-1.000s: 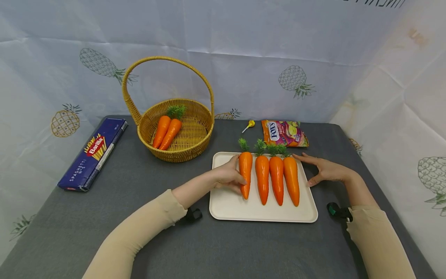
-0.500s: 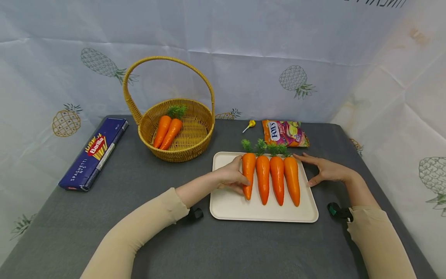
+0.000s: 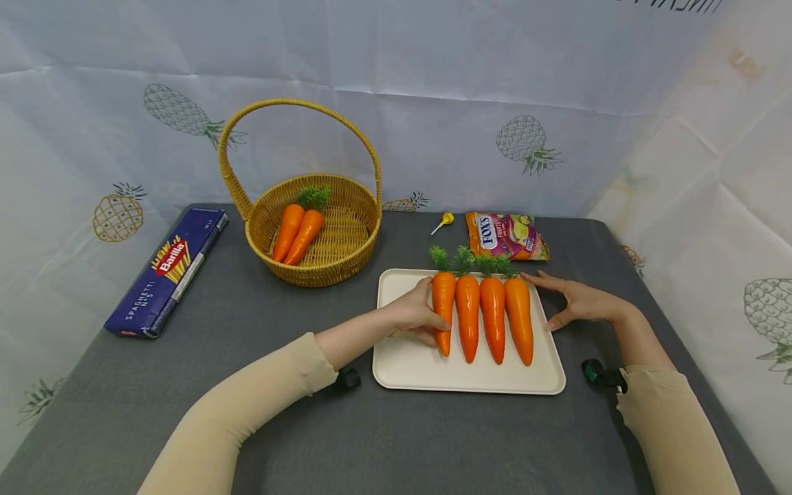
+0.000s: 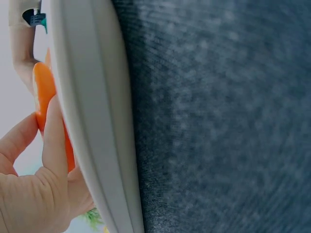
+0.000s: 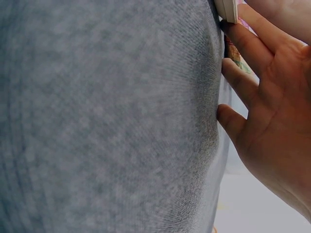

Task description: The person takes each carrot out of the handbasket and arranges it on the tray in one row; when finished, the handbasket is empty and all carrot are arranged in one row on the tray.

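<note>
Several orange carrots with green tops lie side by side on a cream tray [image 3: 464, 379], their tips toward the front. My left hand [image 3: 410, 311] grips the leftmost carrot [image 3: 443, 299] from its left side. Up close in the left wrist view, the thumb and fingers of the left hand [image 4: 43, 189] are on either side of that carrot [image 4: 44, 90], just above the tray wall. At the tray's right edge, my right hand [image 3: 578, 301] touches the rim with fingers spread. In the right wrist view, fingertips of the right hand [image 5: 277, 102] rest on the cloth beside the tray corner [image 5: 226, 10].
A wicker basket [image 3: 322, 276] with a tall handle stands at the back left, two carrots [image 3: 297, 237] inside it. Left of it lies a blue spaghetti box [image 3: 166, 275]. Behind the tray are a yellow lollipop [image 3: 445, 219] and a Fox's candy bag [image 3: 506, 236].
My left hand has slid the leftmost carrot to the right, closer to the carrot beside it. The right hand stays at the tray's edge.
</note>
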